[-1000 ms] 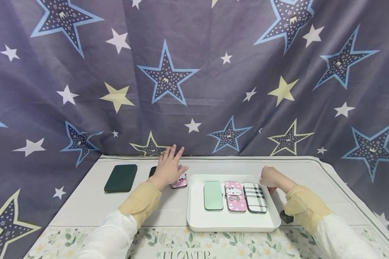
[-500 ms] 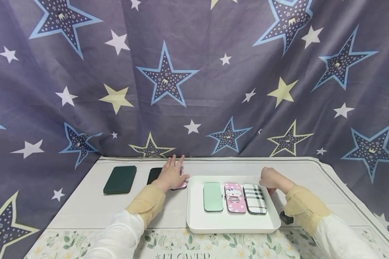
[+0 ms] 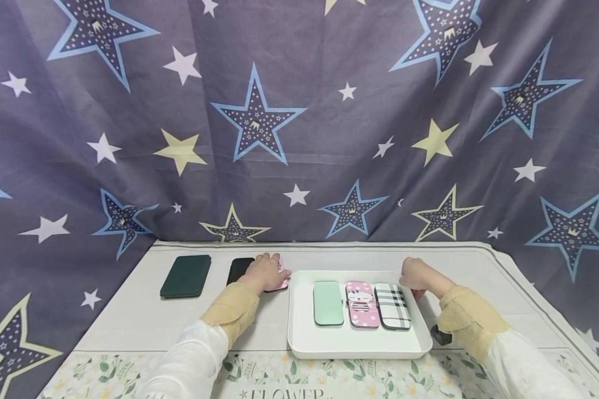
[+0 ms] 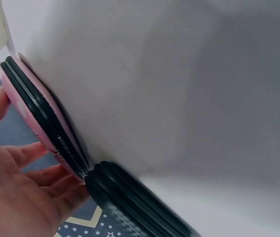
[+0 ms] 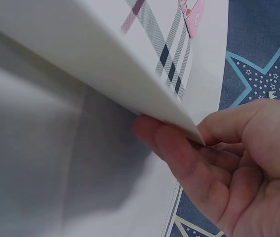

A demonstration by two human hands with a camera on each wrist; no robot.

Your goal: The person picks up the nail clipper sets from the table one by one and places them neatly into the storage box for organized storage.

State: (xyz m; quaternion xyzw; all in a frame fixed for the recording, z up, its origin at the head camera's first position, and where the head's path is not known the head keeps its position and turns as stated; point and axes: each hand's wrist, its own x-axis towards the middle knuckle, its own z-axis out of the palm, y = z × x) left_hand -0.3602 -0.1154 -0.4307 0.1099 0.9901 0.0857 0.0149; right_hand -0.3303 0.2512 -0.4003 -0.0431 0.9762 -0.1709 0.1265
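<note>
My left hand [image 3: 262, 271] lies over a small pink hinged case [image 4: 41, 118] on the table, just left of the white tray [image 3: 359, 351]. In the left wrist view its thumb and fingers hold the case by opposite edges. A black case [image 3: 238, 269] sits directly beside it, touched or nearly touched by the fingertips. My right hand [image 3: 421, 275] pinches the tray's far right corner between thumb and fingers, as the right wrist view shows. Inside the tray lie a mint-green case [image 3: 328, 303], a pink cat-print case [image 3: 363, 305] and a plaid case [image 3: 393, 306].
A dark green flat case [image 3: 186, 276] lies at the table's left. Behind the table hangs a purple-grey star-patterned curtain [image 3: 324, 144]. A floral cloth [image 3: 264, 368] covers the front of the table. A small dark object [image 3: 441, 335] shows under the right wrist.
My left hand has come down onto the pink case, its spread fingers now drawn in around it. The right hand stays at the tray corner.
</note>
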